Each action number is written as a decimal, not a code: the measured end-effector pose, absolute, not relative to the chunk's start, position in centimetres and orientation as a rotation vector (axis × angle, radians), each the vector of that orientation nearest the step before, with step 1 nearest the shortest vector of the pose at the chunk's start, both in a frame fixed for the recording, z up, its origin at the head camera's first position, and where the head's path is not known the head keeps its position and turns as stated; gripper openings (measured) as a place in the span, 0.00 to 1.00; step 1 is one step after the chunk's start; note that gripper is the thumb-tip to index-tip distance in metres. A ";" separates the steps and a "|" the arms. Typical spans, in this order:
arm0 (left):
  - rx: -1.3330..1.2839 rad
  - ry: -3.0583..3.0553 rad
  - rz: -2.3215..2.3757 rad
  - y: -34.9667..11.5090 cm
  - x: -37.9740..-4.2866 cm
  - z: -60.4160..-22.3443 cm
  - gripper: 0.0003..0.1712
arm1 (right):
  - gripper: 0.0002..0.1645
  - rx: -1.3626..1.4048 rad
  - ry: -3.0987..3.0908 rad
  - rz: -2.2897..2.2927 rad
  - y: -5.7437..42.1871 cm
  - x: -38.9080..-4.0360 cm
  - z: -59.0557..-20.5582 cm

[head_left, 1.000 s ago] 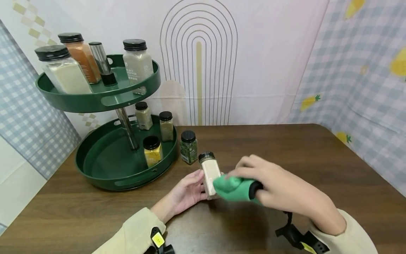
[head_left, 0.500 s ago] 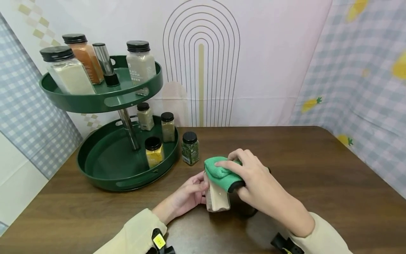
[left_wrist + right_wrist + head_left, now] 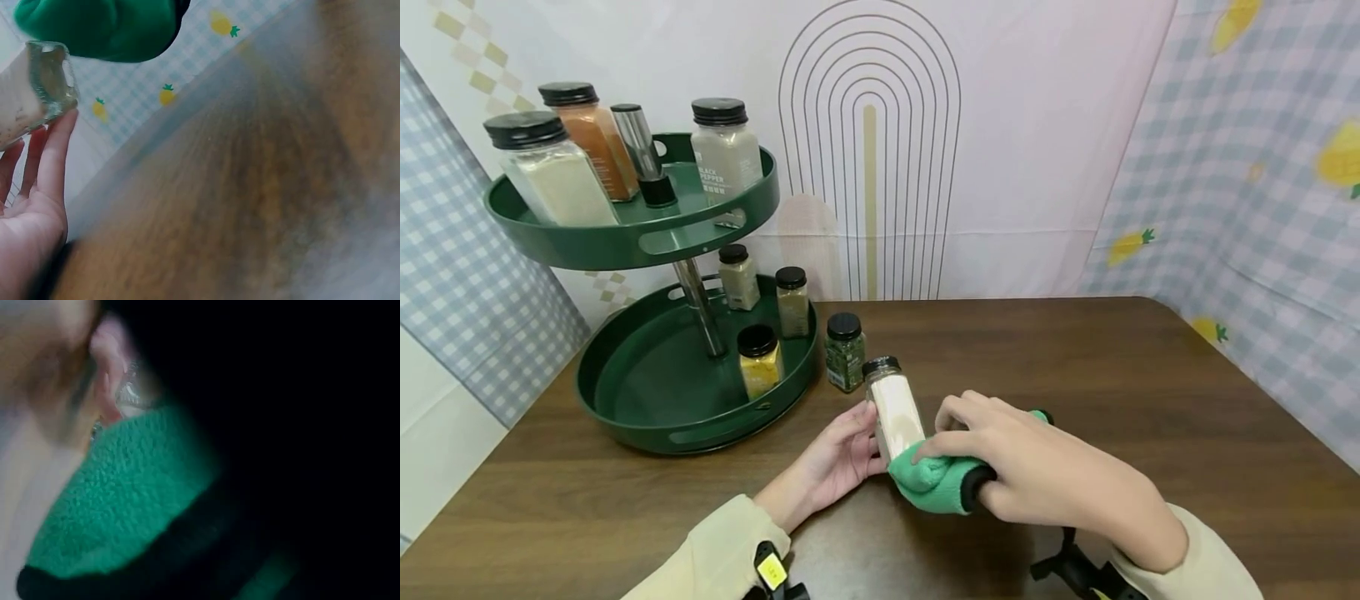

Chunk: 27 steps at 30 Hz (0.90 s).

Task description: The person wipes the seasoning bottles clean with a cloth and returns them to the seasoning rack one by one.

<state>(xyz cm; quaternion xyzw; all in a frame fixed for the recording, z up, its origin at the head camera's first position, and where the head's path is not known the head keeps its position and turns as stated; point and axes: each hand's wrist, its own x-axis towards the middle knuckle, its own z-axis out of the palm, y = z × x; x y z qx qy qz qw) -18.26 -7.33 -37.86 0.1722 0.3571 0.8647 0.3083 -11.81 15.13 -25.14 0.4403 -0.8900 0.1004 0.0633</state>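
My left hand (image 3: 835,454) holds a small glass jar (image 3: 897,410) of pale powder with a black lid, tilted just above the table, fingers and thumb around its side. My right hand (image 3: 1022,462) grips a folded green cloth (image 3: 934,485) with a black border, pressed against the jar's lower end. In the left wrist view the jar's clear base (image 3: 53,78) faces the camera, with the cloth (image 3: 100,31) above it. The cloth (image 3: 119,494) fills much of the lit part of the right wrist view; the rest is black.
A green two-tier turntable (image 3: 685,433) stands at left, bearing several spice jars and a metal-and-black cylinder (image 3: 643,154). A jar of green herbs (image 3: 845,354) stands on the brown table (image 3: 1037,358) beside it. A patterned cloth backdrop (image 3: 1015,150) hangs behind.
The cloth went up over the jar's top half a second ago and is now back down at its lower end. The jar's base swung toward me, then back. The left hand barely moved.
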 end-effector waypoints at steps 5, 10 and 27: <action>0.350 0.843 2.303 -7.4 -18.4 -37.7 0.19 | 0.39 1.353 -2.621 0.370 15.5 -11.8 -24.7; 0.368 0.869 2.297 -7.4 -18.4 -37.7 0.16 | 0.42 1.206 -2.511 0.488 15.6 -12.3 -24.6; 0.599 1.062 2.147 -7.2 -18.3 -38.1 0.28 | 0.42 1.014 -2.288 0.502 13.9 -13.3 -26.5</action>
